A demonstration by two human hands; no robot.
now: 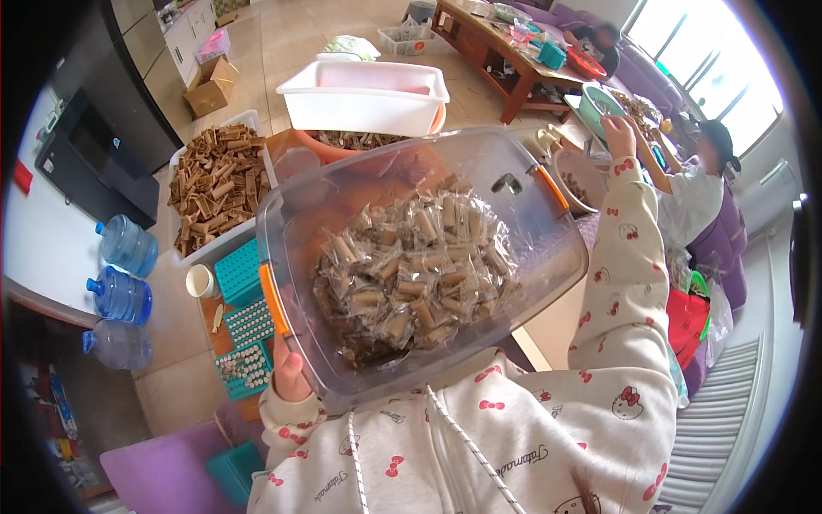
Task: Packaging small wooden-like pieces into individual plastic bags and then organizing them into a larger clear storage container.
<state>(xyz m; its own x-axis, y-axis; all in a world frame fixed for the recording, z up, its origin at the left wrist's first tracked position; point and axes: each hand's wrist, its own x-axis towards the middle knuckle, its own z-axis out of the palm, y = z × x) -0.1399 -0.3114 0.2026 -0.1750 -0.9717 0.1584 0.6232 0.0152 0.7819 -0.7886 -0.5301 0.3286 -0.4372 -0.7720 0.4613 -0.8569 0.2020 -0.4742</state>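
Observation:
A clear plastic storage bin [539,257] with orange side latches is held tilted before my body. Inside lies a heap of small brown tube-shaped pieces [419,265], each wrapped in clear film. My left hand [292,373] grips the bin's near left corner, just below an orange latch; part of the hand is behind the wall. My right hand [619,137] is stretched out past the bin's far right corner with its fingers curled. It is at the near edge of a green basin [599,104]; what its fingers hold, if anything, is too small to make out.
On the left stand a white tub [270,163] of brown pieces, teal trays [248,325], a paper cup [201,281] and large water bottles [122,293]. Beyond the bin, a white tub [364,98] sits over an orange basin [342,152]. Another person [698,188] sits at right.

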